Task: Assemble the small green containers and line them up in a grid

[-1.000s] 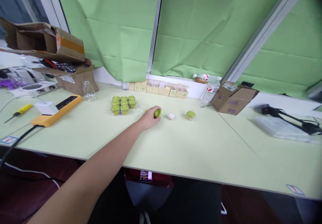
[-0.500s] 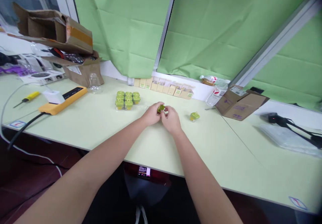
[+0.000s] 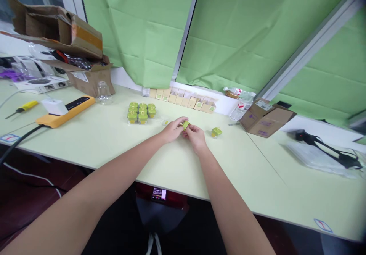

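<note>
Both hands meet over the middle of the table, closed around a small green lid (image 3: pixel 185 125). My left hand (image 3: pixel 172 130) pinches it from the left, and my right hand (image 3: pixel 196 137) has its fingers on the right and lower side. Whatever is under the lid is mostly hidden by the fingers. Left of my hands, several small clear containers with green lids (image 3: pixel 142 113) stand together in rows. Another container of this kind (image 3: pixel 216 132) stands alone to the right. A small clear piece (image 3: pixel 165 122) lies beside my left hand.
Small open cardboard boxes (image 3: pixel 183 97) line the back wall. An orange power strip (image 3: pixel 70 110), a yellow screwdriver (image 3: pixel 28 105) and a clear jar (image 3: pixel 104 93) lie or stand at left. On the right are a plastic bottle (image 3: pixel 240 93), a carton (image 3: pixel 265 117) and black cables (image 3: pixel 328 146).
The green lid has turned in my fingers and now shows a lighter side. My right fingers have shifted lower around it. The whole view has swung slightly right.
</note>
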Tool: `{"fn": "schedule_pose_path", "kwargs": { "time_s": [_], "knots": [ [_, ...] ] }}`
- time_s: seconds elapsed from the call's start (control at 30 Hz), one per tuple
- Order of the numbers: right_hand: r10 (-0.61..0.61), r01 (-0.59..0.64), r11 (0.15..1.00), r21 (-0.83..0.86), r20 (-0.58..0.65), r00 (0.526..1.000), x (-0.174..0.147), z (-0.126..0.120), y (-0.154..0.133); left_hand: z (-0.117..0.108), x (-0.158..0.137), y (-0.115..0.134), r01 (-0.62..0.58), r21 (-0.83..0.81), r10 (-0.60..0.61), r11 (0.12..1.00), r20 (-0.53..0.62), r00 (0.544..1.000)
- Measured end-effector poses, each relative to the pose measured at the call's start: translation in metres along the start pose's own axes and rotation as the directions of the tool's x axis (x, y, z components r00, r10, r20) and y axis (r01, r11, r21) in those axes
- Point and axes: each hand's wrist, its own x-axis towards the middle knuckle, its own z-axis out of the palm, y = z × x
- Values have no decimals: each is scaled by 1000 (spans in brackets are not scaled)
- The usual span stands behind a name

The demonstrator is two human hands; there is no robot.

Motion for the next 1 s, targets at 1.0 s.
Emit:
{"fn": "schedule_pose_path", "kwargs": {
  "time_s": [1.0],
  "knots": [
    [23, -18, 999, -43, 114, 993, 0, -14, -5, -13, 6, 7, 234, -222, -250, 947, -46, 967]
  ]
}}
